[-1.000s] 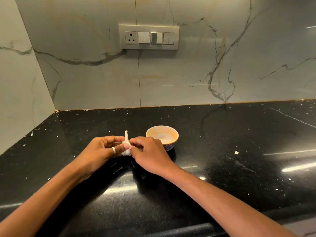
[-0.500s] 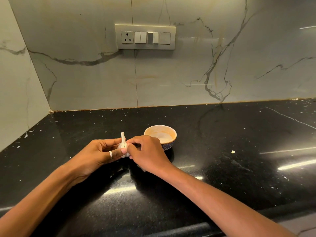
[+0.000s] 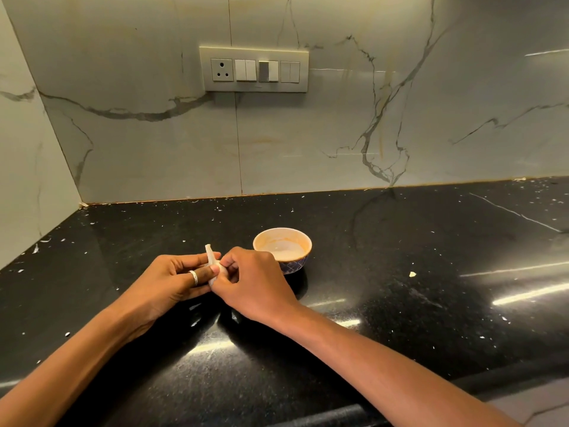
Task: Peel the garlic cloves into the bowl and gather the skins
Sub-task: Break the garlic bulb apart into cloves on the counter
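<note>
Just left of the bowl: the garlic, held above the counter.
Grip: left hand and right hand both pinch it, fingers curled.
Progress: early, seemingly; skin still on, no clove plainly in the bowl, pale flecks ungathered.
Change: the two-handed hold is unchanged from a second ago.

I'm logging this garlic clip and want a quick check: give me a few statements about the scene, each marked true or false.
The left hand and right hand both hold the garlic. True.
The bowl stands left of the hands. False: it stands to their right.
The left hand wears a ring. True.
The garlic lies in the bowl. False: it is held up outside it.
The counter is white. False: it is black.
</note>
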A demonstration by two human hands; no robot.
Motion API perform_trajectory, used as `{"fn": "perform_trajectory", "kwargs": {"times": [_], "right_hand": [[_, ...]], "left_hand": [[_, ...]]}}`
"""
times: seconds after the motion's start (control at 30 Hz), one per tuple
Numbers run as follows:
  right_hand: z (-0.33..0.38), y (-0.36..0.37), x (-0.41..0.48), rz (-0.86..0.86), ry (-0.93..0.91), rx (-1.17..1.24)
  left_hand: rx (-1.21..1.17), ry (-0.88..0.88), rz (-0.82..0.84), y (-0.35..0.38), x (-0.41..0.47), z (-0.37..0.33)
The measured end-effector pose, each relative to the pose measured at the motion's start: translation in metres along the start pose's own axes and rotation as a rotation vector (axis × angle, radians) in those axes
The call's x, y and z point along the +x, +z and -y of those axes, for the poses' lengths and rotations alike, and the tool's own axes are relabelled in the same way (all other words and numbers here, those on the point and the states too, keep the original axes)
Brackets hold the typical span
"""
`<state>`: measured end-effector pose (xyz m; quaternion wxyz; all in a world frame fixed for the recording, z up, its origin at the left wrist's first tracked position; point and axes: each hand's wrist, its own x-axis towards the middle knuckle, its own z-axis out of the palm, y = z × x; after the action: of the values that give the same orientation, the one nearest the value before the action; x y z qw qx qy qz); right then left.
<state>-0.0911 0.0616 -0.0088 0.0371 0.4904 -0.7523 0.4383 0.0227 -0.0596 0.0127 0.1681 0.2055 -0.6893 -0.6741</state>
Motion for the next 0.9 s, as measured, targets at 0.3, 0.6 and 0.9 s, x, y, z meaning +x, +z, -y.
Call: {"fn": "perform_trajectory", "kwargs": {"times": [0.3,0.6,0.9], "right_hand": [[0.010,0.001,-0.001,0.003,-0.017,-0.119],[0.015,0.001,-0.001,0.016,-0.010,-0.137],[0.015,0.001,-0.001,0.003,-0.017,-0.148]], "left_hand": [[0.027,0.025,0.017,0.001,-0.001,0.001],[0.038,0.054,-0.025,0.007,-0.003,0.001],[0.024,0.044,-0.056,0.008,-0.003,0.002]]}}
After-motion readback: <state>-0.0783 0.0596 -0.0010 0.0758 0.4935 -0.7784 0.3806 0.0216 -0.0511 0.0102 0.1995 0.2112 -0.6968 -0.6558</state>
